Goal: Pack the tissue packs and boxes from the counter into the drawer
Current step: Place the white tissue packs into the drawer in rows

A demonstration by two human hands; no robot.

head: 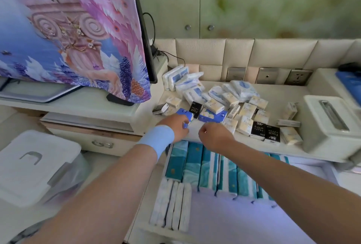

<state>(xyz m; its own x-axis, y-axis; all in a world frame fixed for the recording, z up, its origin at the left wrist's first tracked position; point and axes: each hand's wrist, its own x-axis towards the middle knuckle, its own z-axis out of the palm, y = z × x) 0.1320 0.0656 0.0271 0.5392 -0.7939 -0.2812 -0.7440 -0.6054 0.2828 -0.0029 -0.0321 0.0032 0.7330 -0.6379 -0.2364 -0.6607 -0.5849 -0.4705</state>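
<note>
Starting closest: the drawer [234,222] is open, teal packs [207,167] standing in a row, white packs [172,204] at its front left. Just past it the left hand [175,126] (blue wristband [156,139] on) grips a blue box [183,114] at the counter [283,91] edge. The right hand [213,134] is curled, can't tell if it holds anything. Behind, cream packs [247,110] and black packs [265,131] lie scattered, white-blue packs [187,82] farthest.

We're looking down from head height through one wide-angle lens, facing forward across the counter [273,91] to the padded back wall [238,52]. Both forearms [117,185] run up from the bottom edge, so we're in close, right above the open drawer [224,224] that fills the lower middle. The draped screen [68,29] looms upper left, and straight lines bow towards the edges.
</note>
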